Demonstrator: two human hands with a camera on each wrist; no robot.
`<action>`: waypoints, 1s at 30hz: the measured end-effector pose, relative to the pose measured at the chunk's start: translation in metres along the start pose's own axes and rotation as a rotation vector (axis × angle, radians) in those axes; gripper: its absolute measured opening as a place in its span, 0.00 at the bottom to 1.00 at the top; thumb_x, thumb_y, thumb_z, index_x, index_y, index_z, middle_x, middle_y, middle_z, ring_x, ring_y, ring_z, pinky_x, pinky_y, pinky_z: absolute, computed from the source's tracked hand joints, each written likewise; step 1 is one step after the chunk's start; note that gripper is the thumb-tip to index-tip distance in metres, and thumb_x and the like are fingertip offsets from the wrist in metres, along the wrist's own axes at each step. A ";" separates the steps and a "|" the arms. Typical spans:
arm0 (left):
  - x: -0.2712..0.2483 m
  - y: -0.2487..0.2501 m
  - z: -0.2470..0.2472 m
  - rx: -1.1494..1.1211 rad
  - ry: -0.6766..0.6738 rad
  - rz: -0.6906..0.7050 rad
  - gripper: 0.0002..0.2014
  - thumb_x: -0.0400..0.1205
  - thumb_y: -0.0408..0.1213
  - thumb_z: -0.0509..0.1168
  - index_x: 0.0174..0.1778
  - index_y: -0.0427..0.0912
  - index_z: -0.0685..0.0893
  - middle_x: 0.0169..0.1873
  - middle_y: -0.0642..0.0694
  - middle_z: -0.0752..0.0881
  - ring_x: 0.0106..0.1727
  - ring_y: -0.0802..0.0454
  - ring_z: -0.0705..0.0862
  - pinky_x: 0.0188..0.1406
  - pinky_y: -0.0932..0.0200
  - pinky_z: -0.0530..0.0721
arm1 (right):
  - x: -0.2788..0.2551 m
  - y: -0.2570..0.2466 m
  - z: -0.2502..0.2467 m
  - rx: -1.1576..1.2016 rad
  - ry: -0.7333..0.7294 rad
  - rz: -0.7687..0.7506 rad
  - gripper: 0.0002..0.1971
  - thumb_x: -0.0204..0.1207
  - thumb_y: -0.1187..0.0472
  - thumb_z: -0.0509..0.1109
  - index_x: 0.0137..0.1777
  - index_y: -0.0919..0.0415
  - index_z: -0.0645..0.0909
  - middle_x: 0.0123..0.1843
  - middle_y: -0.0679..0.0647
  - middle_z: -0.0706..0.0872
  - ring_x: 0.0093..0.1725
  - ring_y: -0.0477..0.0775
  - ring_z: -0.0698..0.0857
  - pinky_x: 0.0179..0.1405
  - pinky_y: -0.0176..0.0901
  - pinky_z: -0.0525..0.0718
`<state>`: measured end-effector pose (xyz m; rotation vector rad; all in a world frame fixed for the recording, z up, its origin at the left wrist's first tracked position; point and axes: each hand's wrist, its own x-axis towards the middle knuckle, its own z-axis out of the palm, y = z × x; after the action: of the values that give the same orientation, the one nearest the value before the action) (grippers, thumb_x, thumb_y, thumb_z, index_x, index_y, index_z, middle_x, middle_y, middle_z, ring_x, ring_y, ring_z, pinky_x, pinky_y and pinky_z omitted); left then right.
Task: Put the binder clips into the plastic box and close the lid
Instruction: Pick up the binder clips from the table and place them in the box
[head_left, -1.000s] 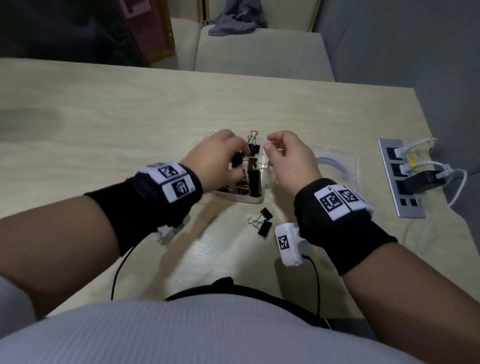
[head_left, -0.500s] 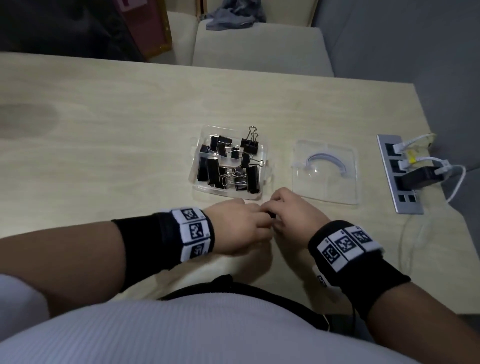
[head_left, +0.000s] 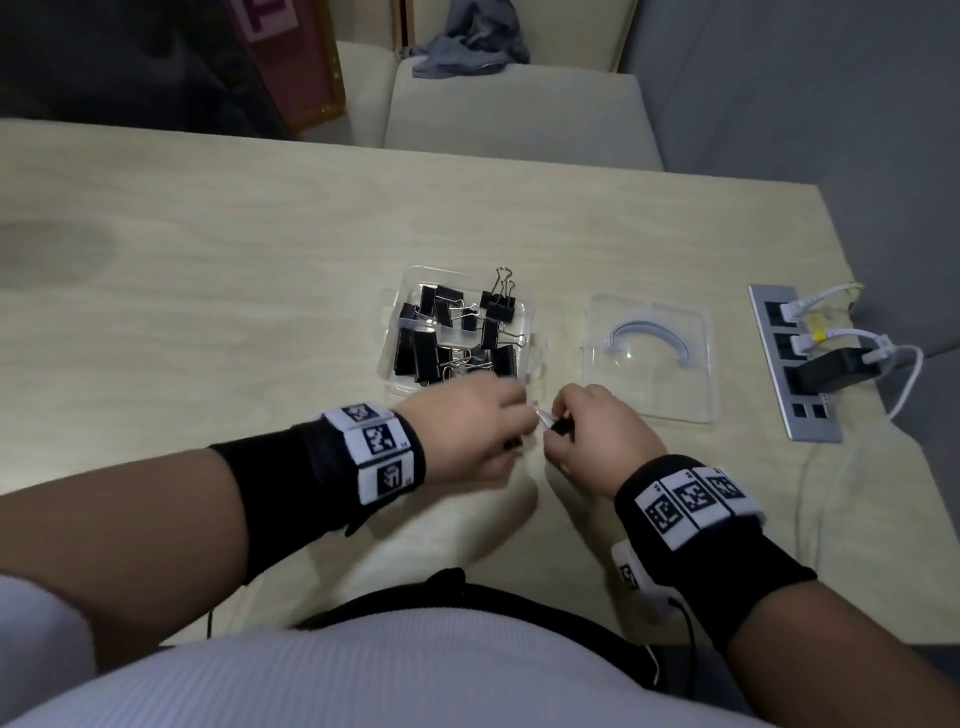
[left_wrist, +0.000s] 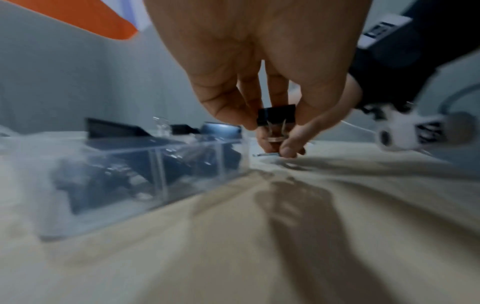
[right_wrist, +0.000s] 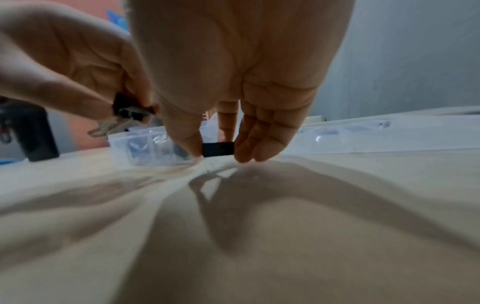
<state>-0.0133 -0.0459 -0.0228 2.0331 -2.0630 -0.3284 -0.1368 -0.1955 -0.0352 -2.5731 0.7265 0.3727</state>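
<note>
A clear plastic box (head_left: 410, 273) sits mid-table holding several black binder clips (head_left: 457, 332). Its clear lid (head_left: 649, 358) lies flat to the right, apart from it. Both hands hover just in front of the box's near edge. My left hand (head_left: 511, 415) pinches a black binder clip (left_wrist: 276, 116) between thumb and fingers, silver handles pointing down. My right hand (head_left: 558, 423) pinches another black clip (right_wrist: 218, 149) just above the table. In the right wrist view the left hand's clip (right_wrist: 127, 109) hangs close beside the box.
A grey power strip (head_left: 789, 364) with a black adapter and white cables lies near the table's right edge. Beige seats (head_left: 514, 119) stand beyond the far edge. My torso is close against the near edge.
A second ago both hands were over the box. They dropped back to two clips lying in front of it, and now each hand has one lifted off the table.
</note>
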 end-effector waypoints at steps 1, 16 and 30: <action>0.000 -0.007 -0.008 -0.018 0.067 -0.051 0.17 0.72 0.47 0.63 0.49 0.39 0.84 0.45 0.39 0.84 0.41 0.39 0.83 0.38 0.50 0.85 | 0.002 -0.003 -0.005 0.038 0.030 0.014 0.13 0.72 0.52 0.68 0.54 0.56 0.76 0.52 0.55 0.80 0.47 0.61 0.83 0.46 0.51 0.82; -0.003 -0.115 -0.028 -0.070 -0.084 -0.763 0.47 0.72 0.64 0.66 0.82 0.52 0.52 0.84 0.44 0.51 0.80 0.41 0.63 0.73 0.35 0.71 | 0.070 -0.057 -0.052 0.290 0.312 -0.067 0.12 0.77 0.48 0.66 0.53 0.55 0.77 0.53 0.54 0.80 0.48 0.55 0.82 0.47 0.44 0.75; -0.017 -0.103 -0.004 -0.149 -0.033 -0.733 0.52 0.69 0.68 0.66 0.82 0.52 0.46 0.85 0.46 0.44 0.80 0.40 0.64 0.68 0.34 0.74 | 0.076 -0.062 -0.036 -0.081 0.010 -0.159 0.10 0.76 0.51 0.68 0.54 0.50 0.86 0.55 0.54 0.86 0.56 0.60 0.84 0.56 0.50 0.81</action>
<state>0.0865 -0.0305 -0.0511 2.6153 -1.1792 -0.6103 -0.0355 -0.1982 -0.0107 -2.6884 0.5154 0.3450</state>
